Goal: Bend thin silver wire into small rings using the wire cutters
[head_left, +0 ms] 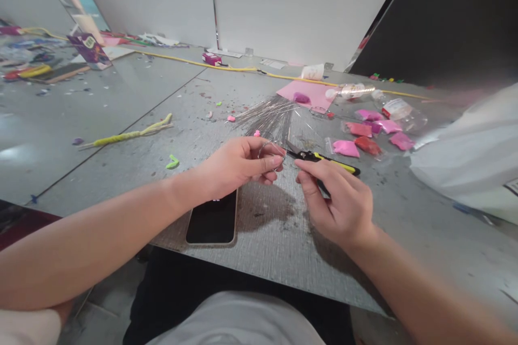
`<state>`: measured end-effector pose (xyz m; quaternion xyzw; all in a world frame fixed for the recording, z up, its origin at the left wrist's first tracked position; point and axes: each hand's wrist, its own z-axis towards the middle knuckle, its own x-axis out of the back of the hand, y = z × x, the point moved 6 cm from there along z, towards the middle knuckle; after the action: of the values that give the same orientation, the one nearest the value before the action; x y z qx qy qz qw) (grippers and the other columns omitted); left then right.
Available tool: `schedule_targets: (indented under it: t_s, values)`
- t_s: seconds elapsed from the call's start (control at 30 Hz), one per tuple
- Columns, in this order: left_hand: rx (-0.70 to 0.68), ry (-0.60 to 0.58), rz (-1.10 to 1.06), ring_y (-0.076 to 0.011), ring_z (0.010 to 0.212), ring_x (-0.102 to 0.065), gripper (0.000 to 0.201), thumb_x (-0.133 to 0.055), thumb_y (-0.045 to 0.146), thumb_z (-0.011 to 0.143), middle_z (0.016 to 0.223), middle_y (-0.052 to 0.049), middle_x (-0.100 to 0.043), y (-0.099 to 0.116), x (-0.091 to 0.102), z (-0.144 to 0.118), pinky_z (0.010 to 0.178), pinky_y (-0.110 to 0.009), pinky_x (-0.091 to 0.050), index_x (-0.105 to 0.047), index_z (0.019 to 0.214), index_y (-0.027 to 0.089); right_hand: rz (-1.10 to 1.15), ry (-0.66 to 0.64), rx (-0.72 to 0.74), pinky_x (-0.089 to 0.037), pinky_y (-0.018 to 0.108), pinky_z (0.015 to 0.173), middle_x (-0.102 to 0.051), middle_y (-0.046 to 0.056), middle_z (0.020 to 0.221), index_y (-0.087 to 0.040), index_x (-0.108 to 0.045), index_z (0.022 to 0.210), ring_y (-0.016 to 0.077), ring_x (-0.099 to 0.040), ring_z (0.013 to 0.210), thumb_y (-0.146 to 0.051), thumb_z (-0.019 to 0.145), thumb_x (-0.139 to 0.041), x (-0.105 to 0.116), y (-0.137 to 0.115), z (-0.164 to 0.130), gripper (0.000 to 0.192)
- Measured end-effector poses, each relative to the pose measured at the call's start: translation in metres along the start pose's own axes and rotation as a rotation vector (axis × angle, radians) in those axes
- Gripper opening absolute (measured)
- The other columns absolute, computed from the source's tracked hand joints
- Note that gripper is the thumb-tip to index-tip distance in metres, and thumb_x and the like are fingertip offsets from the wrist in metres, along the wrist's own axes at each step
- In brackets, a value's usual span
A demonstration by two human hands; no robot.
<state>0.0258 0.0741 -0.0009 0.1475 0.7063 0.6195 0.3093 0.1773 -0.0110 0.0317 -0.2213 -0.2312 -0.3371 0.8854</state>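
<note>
My left hand pinches a thin silvery wire between thumb and fingers; the wire curves into a loop around the fingertips. Close by on the right, my right hand has its thumb and fingers drawn together in a pinch. Whatever lies between those fingertips is too small to make out. Behind the right hand are black-and-yellow cutters with their jaws apart, partly covered by the fingers; they seem to rest on the table. Past both hands, a bundle of straight thin wires fans out across the tabletop.
A phone lies under my left wrist. Left are a yellow-green twisted stem and a green clay piece. Pink and red packets, a pink sheet and a plastic bottle lie right. A white bag stands at the far right.
</note>
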Motion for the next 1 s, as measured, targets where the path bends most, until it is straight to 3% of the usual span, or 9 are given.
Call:
schedule_targets:
  t_s: [0.2,0.47,0.67,0.8,0.9,1.0]
  values:
    - [-0.124,-0.030,0.275,-0.0087,0.068,-0.061,0.016,-0.072,0.031,0.092,0.077,0.001,-0.066,0.007,0.000,-0.001,0.069,-0.025,-0.052,-0.069,0.097,0.016,0.200,-0.033,-0.276,-0.053,0.025,0.065,-0.071,-0.003,0.079,-0.021,-0.069,0.113,0.0105,-0.067,0.069,-0.013,0.098,-0.058,-0.002,0.006,-0.004,0.020]
    - [-0.099,-0.059,0.192,-0.0102,0.072,-0.064,0.019,-0.074,0.024,0.087,0.081,0.000,-0.068,0.004,-0.008,-0.002,0.070,-0.026,-0.052,-0.066,0.101,0.014,0.480,-0.026,-0.595,-0.048,0.022,0.051,-0.068,-0.003,0.073,-0.021,-0.068,0.103,0.0099,-0.063,0.061,-0.024,0.097,-0.063,-0.014,0.022,-0.009,0.009]
    - [-0.109,0.007,0.263,-0.0125,0.080,-0.063,0.027,-0.080,0.026,0.080,0.085,-0.001,-0.067,0.000,-0.010,-0.005,0.073,-0.028,-0.051,-0.064,0.099,0.015,0.377,0.022,-0.587,-0.049,0.024,0.053,-0.069,-0.002,0.072,-0.022,-0.071,0.098,0.0096,-0.061,0.058,-0.024,0.093,-0.068,-0.009,0.016,-0.008,0.006]
    - [-0.140,0.049,0.330,-0.0116,0.075,-0.059,0.025,-0.075,0.028,0.081,0.084,0.000,-0.064,-0.001,-0.011,-0.006,0.066,-0.026,-0.046,-0.061,0.098,0.016,0.314,0.041,-0.533,-0.054,0.026,0.062,-0.073,-0.001,0.080,-0.023,-0.072,0.099,0.0108,-0.065,0.065,-0.022,0.093,-0.068,-0.008,0.012,-0.008,0.007]
    - [-0.156,0.050,0.405,-0.0110,0.074,-0.056,0.020,-0.070,0.025,0.083,0.084,0.001,-0.061,-0.002,-0.010,-0.006,0.065,-0.026,-0.044,-0.058,0.096,0.016,0.294,-0.003,-0.531,-0.056,0.027,0.067,-0.075,0.001,0.082,-0.022,-0.073,0.096,0.0123,-0.068,0.070,-0.020,0.091,-0.068,-0.011,0.011,-0.008,0.008]
    - [-0.173,0.025,0.511,-0.0100,0.069,-0.052,0.015,-0.066,0.020,0.082,0.078,0.003,-0.057,-0.001,-0.011,-0.006,0.062,-0.025,-0.042,-0.056,0.093,0.017,0.363,-0.075,-0.623,-0.052,0.025,0.058,-0.072,0.000,0.074,-0.020,-0.073,0.093,0.0117,-0.065,0.062,-0.021,0.090,-0.068,-0.015,0.012,-0.009,0.006]
